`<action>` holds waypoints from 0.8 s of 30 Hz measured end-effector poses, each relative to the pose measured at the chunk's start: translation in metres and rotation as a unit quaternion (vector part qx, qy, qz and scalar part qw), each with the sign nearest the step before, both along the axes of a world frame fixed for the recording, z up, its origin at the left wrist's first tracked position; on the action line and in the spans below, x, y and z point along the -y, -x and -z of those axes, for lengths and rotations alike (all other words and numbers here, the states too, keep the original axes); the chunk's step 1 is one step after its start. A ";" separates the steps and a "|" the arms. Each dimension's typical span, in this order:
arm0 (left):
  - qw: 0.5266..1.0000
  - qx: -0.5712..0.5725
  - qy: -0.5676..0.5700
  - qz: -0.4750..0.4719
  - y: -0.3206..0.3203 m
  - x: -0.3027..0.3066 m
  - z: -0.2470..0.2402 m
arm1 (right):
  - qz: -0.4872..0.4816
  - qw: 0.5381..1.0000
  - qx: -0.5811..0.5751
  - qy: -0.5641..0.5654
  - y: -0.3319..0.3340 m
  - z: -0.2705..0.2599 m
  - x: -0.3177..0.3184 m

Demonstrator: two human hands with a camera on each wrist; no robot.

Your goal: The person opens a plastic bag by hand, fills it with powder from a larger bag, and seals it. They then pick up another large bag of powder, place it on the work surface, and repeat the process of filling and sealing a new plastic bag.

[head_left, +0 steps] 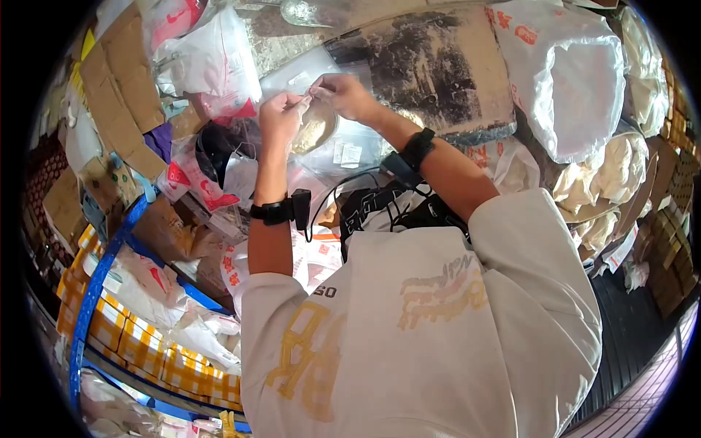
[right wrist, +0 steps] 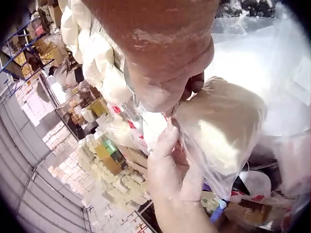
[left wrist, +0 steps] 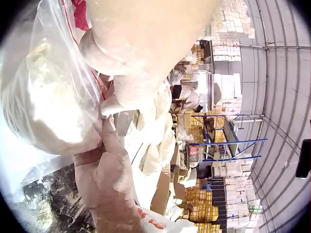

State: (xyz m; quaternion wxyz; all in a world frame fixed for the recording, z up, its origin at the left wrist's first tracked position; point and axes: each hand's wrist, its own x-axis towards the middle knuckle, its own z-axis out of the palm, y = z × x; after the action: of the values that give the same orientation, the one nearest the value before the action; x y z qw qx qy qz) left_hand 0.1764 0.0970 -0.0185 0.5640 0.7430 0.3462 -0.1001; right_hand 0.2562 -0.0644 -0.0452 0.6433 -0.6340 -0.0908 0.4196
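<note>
A clear zip bag [head_left: 315, 130] filled with pale powder hangs between both hands in the head view. Its red seal line runs along the mouth in the left wrist view, where the bag's bulging body [left wrist: 53, 102] catches bright light. My left hand [head_left: 281, 120] pinches the seal at one end of the mouth. Close beside it, the fingers of my right hand [head_left: 347, 98] pinch the same edge, their tips nearly meeting the left ones. Whitish dust coats both hands. From the right wrist side, the bag [right wrist: 223, 121] looks plump and creased.
Clear plastic bags with a white label [head_left: 347, 155] lie beneath the hands. Behind stands a dark, powder-dusted board [head_left: 431, 69]. A large white plastic sack [head_left: 577, 80] is at right, cardboard [head_left: 120, 80] at left, and a blue metal frame [head_left: 102, 285] nearer the body.
</note>
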 end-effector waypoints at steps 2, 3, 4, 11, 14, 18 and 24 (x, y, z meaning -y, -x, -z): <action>1.000 -0.016 0.000 -0.007 -0.001 0.001 -0.003 | -0.011 0.999 0.030 0.040 0.000 0.000 -0.002; 1.000 -0.024 -0.004 -0.013 -0.003 0.003 -0.007 | -0.010 0.998 0.031 0.053 0.000 0.002 -0.003; 0.999 -0.031 -0.008 -0.019 -0.005 0.005 -0.012 | -0.009 0.997 0.034 0.065 0.001 0.004 -0.004; 0.999 -0.029 0.001 -0.033 -0.001 0.001 -0.008 | 0.019 0.993 0.037 0.111 0.009 0.002 -0.010; 0.999 -0.020 -0.009 -0.039 -0.001 0.001 -0.007 | 0.044 0.998 -0.015 0.041 0.012 0.012 -0.011; 0.999 0.000 -0.038 -0.014 0.001 0.003 -0.006 | 0.038 0.998 -0.051 0.002 0.012 0.021 -0.009; 0.996 0.007 -0.084 0.012 0.006 0.000 0.004 | 0.027 0.995 -0.017 0.091 0.008 0.002 -0.017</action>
State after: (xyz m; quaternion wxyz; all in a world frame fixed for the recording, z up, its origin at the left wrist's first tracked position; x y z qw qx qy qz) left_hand 0.1699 0.0973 -0.0221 0.5005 0.7928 0.3403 -0.0719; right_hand 0.2484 -0.0472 -0.0475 0.5958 -0.6849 -0.0243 0.4187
